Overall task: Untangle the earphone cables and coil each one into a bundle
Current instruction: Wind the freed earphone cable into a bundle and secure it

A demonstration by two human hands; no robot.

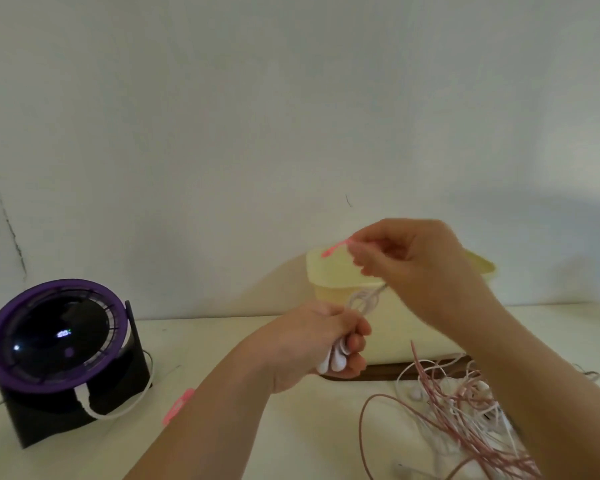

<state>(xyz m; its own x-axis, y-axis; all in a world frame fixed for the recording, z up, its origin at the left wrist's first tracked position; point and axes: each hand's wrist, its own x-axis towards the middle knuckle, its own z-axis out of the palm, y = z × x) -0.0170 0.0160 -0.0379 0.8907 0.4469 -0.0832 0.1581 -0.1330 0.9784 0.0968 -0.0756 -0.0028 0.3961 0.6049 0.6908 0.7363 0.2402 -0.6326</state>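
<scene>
Head view.
- Left hand (321, 341): grip curled round a coiled white earphone bundle (333, 361), held above the counter (309, 427).
- Right hand (409, 261): grip pinching a pink tie (336, 247) just above the bundle.
- Pink-and-white cable tangle (465, 410): on the counter, lower right, unsorted.
- Progress, as judged: one coil nearly secured, most left.
</scene>
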